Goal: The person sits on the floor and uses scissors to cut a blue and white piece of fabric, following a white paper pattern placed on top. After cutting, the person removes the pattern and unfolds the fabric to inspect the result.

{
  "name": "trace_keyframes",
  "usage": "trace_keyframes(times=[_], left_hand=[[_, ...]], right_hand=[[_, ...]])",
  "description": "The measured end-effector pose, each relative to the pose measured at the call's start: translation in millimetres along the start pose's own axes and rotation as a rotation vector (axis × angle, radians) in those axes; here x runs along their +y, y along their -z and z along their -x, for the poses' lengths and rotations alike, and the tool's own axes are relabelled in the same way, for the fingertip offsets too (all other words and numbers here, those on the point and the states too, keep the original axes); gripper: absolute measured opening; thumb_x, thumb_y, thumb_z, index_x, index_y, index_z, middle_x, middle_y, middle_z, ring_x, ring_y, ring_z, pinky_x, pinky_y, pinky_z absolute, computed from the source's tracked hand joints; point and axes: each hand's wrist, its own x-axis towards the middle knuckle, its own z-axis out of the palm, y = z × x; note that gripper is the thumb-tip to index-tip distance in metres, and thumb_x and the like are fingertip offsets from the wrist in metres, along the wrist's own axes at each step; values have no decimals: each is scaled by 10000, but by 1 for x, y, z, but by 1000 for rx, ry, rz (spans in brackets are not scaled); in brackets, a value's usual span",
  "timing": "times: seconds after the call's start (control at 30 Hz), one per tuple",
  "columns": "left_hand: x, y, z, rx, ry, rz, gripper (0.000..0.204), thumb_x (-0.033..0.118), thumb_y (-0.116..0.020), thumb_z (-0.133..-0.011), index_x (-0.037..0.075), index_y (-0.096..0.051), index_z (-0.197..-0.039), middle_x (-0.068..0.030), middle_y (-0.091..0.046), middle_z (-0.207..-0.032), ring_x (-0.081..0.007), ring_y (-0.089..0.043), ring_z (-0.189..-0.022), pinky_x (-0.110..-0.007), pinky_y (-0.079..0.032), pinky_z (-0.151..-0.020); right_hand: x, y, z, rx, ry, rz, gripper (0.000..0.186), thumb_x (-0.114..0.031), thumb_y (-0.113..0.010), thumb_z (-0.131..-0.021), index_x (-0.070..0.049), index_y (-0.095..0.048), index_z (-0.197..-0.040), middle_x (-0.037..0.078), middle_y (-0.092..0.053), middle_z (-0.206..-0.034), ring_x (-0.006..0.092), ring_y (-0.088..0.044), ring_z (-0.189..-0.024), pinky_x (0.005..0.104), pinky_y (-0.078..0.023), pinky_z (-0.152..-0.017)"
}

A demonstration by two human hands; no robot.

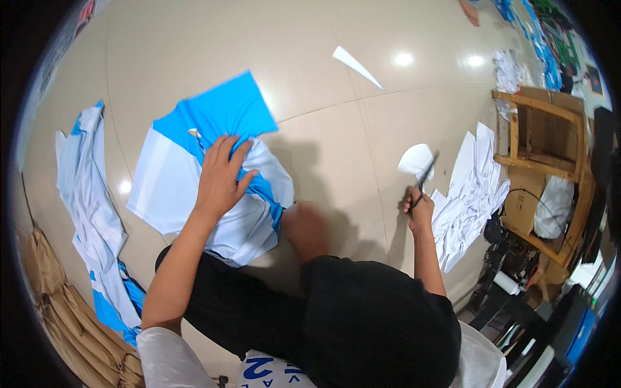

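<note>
A blue and white jersey [223,110] lies crumpled on the floor in front of my bent legs. My left hand [222,173] rests on its middle, fingers spread and flat on the cloth. Off to the right, my right hand [419,208] is closed around dark scissors [427,171], their blades pointing up and away. Just behind the blades is a white rounded scrap of cloth [414,158]; whether they touch it I cannot tell. My bare foot [306,226], blurred, is beside the jersey's right edge.
More blue and white garments [94,187] lie along the left, near brown folded fabric [71,310]. White cloth pieces [469,197] are heaped at the right, before a wooden stool frame [540,167]. A narrow white scrap [357,66] lies farther off on the tiled floor [291,39].
</note>
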Motion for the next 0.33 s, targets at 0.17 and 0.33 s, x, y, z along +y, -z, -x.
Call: trace_keyframes(times=[0.17, 0.33], left_hand=[[12, -12, -12, 130, 105, 21, 242, 148, -702, -1001, 49, -622, -1207, -178, -679, -1142, -384, -643, -1058, -500, -498, -917], [28, 43, -14, 451, 202, 248, 133, 108, -574, -1071, 19, -586, -1170, -225, -654, -872, -364, -644, -727, -451, -514, -688]], right_hand=[[61, 77, -14, 272, 102, -26, 291, -201, -690, -994, -30, -590, -781, 65, -569, -648, 168, -544, -472, 324, -445, -425], [33, -3, 29, 242, 548, 642, 311, -274, -783, -933, -13, -655, -820, 131, -595, -629, 261, -610, -538, 436, -486, -533]])
